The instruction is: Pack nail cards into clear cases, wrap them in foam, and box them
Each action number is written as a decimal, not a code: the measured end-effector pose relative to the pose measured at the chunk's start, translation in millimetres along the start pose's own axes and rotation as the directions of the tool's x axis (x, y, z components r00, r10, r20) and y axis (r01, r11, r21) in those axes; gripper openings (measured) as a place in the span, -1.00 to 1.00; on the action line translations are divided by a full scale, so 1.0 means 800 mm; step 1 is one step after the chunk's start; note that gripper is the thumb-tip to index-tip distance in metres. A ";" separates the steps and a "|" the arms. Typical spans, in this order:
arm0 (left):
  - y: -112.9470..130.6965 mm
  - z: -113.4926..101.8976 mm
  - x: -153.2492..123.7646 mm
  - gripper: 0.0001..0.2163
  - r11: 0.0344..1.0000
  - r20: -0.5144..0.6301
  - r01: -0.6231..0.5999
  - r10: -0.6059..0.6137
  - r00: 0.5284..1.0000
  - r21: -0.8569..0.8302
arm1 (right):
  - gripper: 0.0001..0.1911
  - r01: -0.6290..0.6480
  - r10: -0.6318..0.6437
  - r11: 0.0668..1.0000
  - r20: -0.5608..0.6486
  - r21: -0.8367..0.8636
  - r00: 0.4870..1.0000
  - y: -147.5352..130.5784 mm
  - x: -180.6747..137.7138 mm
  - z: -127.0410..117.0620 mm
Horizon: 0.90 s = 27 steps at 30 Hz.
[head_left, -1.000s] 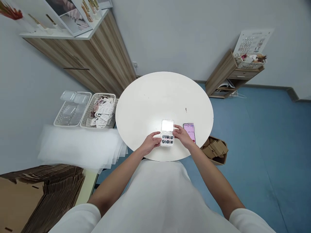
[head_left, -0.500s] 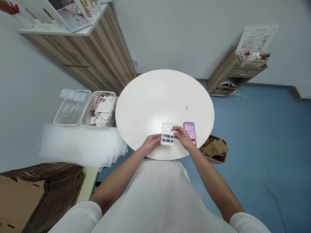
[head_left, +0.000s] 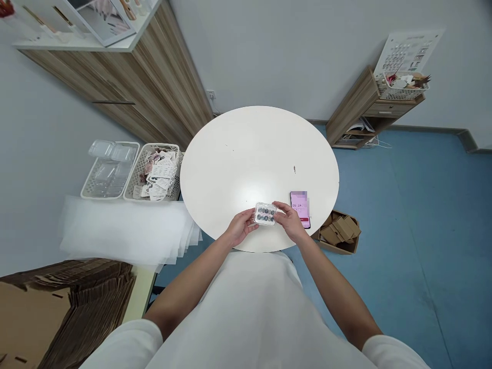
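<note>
Lid (head_left: 265, 206) now down, case (head_left: 264, 222) btwn L hand (head_left: 240, 227) & R hand (head_left: 289, 222)

Within the grip, fingertips of the left hand (head_left: 241, 228) and right hand (head_left: 289, 221) hide parts of the side edges of the clear case (head_left: 265, 214); the small dark pieces (head_left: 266, 218) inside are too tiny to identify; just right of the grip, the right hand covers part of the phone (head_left: 302, 207); well left of it, print on the cards (head_left: 159, 171) is unreadably small; far beyond and left, the top edge crops the framed picture (head_left: 103, 19).
</note>
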<state>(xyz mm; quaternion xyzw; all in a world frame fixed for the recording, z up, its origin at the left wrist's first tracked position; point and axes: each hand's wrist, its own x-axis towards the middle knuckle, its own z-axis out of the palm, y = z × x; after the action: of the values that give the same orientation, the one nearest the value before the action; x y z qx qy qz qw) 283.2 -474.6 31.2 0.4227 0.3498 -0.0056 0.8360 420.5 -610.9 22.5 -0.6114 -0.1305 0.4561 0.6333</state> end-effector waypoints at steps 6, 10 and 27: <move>-0.008 -0.001 -0.006 -0.55 0.989 -0.059 -0.008 0.017 0.998 0.151 | -0.46 -0.066 0.066 0.997 -0.011 0.032 0.998 0.007 -0.006 -0.004; -0.013 -0.002 -0.006 -0.58 0.980 -0.089 -0.033 0.052 0.995 0.197 | -0.58 -0.180 0.179 0.982 0.025 0.060 0.984 0.016 -0.017 -0.006; -0.025 -0.044 -0.027 -0.43 0.925 -0.184 -0.084 0.161 0.970 0.371 | -0.41 -0.107 0.129 0.968 0.087 -0.226 0.988 0.022 0.005 0.031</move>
<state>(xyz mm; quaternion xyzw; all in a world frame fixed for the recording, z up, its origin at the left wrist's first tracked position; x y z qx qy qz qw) 240.3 -468.4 16.1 0.5880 0.4024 0.0278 0.7011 397.5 -594.9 10.9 -0.6607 -0.1757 0.5061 0.5258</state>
